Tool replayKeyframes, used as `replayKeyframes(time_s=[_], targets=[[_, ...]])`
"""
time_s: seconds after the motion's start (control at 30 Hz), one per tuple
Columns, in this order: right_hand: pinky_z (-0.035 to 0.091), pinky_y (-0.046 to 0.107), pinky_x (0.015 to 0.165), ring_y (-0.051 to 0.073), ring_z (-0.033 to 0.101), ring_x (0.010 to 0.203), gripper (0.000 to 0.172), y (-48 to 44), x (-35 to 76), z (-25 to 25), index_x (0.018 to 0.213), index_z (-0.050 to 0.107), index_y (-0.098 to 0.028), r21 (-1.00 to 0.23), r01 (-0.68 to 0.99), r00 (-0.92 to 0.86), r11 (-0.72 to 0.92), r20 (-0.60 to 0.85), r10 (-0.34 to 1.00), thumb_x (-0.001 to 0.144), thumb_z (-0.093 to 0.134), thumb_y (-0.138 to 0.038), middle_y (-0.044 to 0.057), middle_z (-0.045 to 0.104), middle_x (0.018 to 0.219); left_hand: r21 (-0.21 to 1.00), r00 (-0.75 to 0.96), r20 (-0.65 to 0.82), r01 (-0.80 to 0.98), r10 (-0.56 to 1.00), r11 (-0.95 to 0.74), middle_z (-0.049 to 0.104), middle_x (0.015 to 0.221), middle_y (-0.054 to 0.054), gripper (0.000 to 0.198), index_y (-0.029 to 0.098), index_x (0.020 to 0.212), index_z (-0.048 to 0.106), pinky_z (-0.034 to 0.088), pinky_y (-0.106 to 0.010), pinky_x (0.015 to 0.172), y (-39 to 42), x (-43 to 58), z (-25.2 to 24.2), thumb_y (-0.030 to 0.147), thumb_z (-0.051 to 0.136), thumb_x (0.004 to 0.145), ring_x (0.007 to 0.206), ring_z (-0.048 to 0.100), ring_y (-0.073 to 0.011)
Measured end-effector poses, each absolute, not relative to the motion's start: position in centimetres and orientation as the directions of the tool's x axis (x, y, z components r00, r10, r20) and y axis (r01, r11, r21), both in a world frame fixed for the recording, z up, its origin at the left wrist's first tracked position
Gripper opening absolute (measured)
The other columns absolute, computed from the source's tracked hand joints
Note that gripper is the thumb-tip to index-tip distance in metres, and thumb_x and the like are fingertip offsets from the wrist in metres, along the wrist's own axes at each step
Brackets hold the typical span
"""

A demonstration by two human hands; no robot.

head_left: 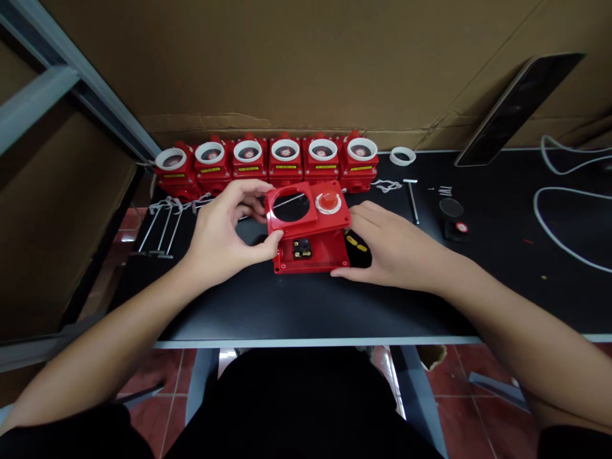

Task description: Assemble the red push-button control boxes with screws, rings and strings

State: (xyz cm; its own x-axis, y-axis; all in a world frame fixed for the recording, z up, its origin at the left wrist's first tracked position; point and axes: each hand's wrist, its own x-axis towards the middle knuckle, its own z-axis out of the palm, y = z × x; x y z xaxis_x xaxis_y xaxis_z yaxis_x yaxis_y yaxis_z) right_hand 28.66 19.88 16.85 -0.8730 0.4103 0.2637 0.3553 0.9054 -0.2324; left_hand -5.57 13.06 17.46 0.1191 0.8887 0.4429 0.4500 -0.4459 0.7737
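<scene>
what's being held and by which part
Left hand: red cover, by its left end. Right hand: red base, at its right side; firm hold unclear.

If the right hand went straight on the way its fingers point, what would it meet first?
Most likely the right end of the red cover, held above the red base. The right hand already seems to be at that edge, though exact contact and depth are unclear.

1. One head-worn view, facing forward and steeply down over a shirt (306,408).
2. Left hand (222,233) and right hand (382,248) are near, around mid-frame.
3. Cardboard (268,64) stands farther, behind the table (306,315).
</scene>
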Motion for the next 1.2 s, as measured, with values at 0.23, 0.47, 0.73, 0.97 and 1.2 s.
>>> replayKeyframes(time_s=[0.23,0.47,0.73,0.97,1.2], targets=[[0.063,0.07,0.115,0.046,0.072,0.129,0.073,19.9,28.3,16.4,0.158,0.075,-0.022,-0.357,0.448,-0.829,0.82,0.177,0.53,0.102,0.096,-0.065,0.023,0.079,0.151,0.793,0.197,0.429,0.385,0.882,-0.472,0.08,0.135,-0.005,0.048,0.03,0.141,0.07,0.073,-0.046,0.105,12.3,-5.7,18.1,0.035,0.088,0.096,0.113,0.08,-0.0249],[0.065,0.06,0.104,0.042,0.071,0.115,0.061,20.7,28.6,16.7,0.133,0.079,-0.014,-0.322,0.398,-0.876,0.859,0.144,0.46,0.104,0.093,-0.066,0.022,0.079,0.128,0.727,0.284,0.358,0.513,0.89,-0.456,0.084,0.129,-0.009,0.053,0.022,0.14,0.072,0.071,-0.045,0.103,12.5,-5.9,18.0,0.035,0.089,0.091,0.11,0.083,-0.0259],[0.062,0.06,0.111,0.045,0.073,0.127,0.076,20.5,28.9,16.8,0.154,0.074,-0.015,-0.344,0.458,-0.853,0.819,0.088,0.514,0.103,0.092,-0.069,0.024,0.078,0.142,0.675,0.339,0.271,0.6,0.901,-0.429,0.086,0.136,-0.011,0.052,0.024,0.141,0.072,0.072,-0.05,0.111,12.0,-5.4,18.7,0.035,0.087,0.092,0.113,0.084,-0.0286],[0.052,0.067,0.128,0.049,0.071,0.145,0.106,20.0,29.0,16.9,0.185,0.048,-0.017,-0.37,0.424,-0.833,0.827,0.199,0.516,0.106,0.09,-0.073,0.027,0.074,0.161,0.639,0.386,0.2,0.645,0.9,-0.419,0.084,0.13,-0.009,0.049,0.024,0.138,0.073,0.072,-0.049,0.107,12.0,-5.5,18.9,0.04,0.086,0.094,0.11,0.083,-0.0284],[0.053,0.062,0.123,0.043,0.076,0.137,0.079,19.7,28.0,16.0,0.174,0.06,-0.017,-0.383,0.351,-0.851,0.855,0.249,0.461,0.113,0.086,-0.059,0.025,0.079,0.156,0.611,0.387,0.106,0.701,0.916,-0.367,0.08,0.136,-0.01,0.058,0.025,0.142,0.07,0.07,-0.053,0.113,12.0,-5.4,19.1,0.046,0.089,0.091,0.117,0.08,-0.0325]])
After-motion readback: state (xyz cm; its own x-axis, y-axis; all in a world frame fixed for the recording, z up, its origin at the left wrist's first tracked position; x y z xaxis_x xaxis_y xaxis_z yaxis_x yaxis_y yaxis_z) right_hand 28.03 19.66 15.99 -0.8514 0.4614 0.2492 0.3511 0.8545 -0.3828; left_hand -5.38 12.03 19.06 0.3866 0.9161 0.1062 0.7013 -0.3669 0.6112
